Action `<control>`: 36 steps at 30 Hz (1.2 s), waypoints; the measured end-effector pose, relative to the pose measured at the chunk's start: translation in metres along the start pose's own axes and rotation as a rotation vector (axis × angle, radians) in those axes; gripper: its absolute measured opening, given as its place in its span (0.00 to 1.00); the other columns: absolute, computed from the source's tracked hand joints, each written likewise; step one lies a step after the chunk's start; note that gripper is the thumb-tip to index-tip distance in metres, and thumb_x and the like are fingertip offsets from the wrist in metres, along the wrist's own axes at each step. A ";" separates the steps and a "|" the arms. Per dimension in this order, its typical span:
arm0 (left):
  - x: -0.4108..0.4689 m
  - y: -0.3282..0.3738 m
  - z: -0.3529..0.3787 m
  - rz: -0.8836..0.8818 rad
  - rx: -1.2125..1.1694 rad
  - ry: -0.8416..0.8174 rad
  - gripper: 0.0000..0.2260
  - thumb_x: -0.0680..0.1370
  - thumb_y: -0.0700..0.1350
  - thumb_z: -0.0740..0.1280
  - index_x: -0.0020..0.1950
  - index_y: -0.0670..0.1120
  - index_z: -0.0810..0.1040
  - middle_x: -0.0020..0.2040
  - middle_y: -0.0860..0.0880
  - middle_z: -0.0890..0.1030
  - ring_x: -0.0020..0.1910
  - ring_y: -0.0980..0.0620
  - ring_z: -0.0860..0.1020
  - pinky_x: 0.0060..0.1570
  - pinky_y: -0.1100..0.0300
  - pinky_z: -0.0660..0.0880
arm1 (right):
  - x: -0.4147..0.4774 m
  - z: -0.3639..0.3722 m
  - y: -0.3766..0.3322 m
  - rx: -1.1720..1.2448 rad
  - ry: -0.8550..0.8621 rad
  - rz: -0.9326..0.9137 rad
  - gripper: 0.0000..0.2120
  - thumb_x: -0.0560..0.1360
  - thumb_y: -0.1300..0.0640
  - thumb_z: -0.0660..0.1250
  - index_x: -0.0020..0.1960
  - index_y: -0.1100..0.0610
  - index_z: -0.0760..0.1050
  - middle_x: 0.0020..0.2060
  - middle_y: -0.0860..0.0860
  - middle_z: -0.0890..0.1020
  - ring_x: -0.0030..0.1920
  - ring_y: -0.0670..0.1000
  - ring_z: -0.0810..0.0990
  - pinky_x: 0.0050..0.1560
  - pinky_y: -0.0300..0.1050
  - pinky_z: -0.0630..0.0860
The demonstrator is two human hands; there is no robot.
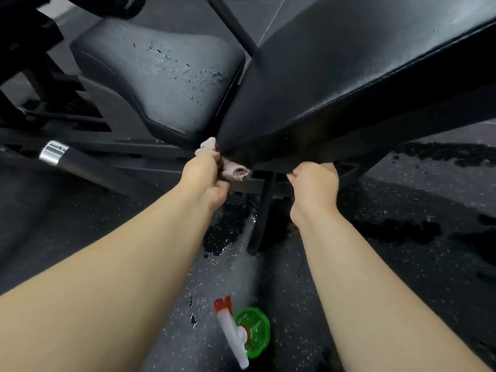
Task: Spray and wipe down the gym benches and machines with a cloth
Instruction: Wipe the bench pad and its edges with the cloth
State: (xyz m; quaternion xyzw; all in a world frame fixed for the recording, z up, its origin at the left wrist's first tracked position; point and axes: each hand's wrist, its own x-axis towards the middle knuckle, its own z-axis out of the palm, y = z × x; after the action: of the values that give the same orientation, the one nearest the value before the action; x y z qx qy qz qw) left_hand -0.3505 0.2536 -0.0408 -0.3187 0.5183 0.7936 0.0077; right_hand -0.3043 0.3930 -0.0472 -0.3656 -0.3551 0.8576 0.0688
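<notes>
- Head view: the left hand [206, 174] has its fingers [213, 157] curled round the pinkish cloth [237, 171], which touches the lowest corner of the black back pad [349, 84]. The pad's long axis climbs up and to the right.
- The right hand [314, 189], just beside the cloth, grips the pad's lower edge.
- The spray bottle [252, 328] stands on the floor [402, 264] between the forearms.

Dim, soft-focus wide-angle view, edges bent.

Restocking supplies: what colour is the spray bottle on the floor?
Green spray bottle, white sprayer with a red nozzle; head view.
</notes>
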 end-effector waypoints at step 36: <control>-0.064 -0.009 0.005 0.042 0.037 0.343 0.08 0.78 0.34 0.66 0.41 0.43 0.73 0.41 0.47 0.78 0.39 0.54 0.78 0.48 0.58 0.80 | 0.027 -0.044 -0.023 0.225 -0.416 0.189 0.13 0.75 0.69 0.54 0.48 0.58 0.75 0.50 0.55 0.80 0.57 0.54 0.80 0.59 0.46 0.75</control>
State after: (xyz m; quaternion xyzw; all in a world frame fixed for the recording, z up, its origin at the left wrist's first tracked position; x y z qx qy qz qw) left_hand -0.2988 0.2823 -0.0136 -0.4384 0.5329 0.7179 -0.0916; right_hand -0.2968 0.4448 -0.0689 -0.2029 -0.2284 0.9511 -0.0459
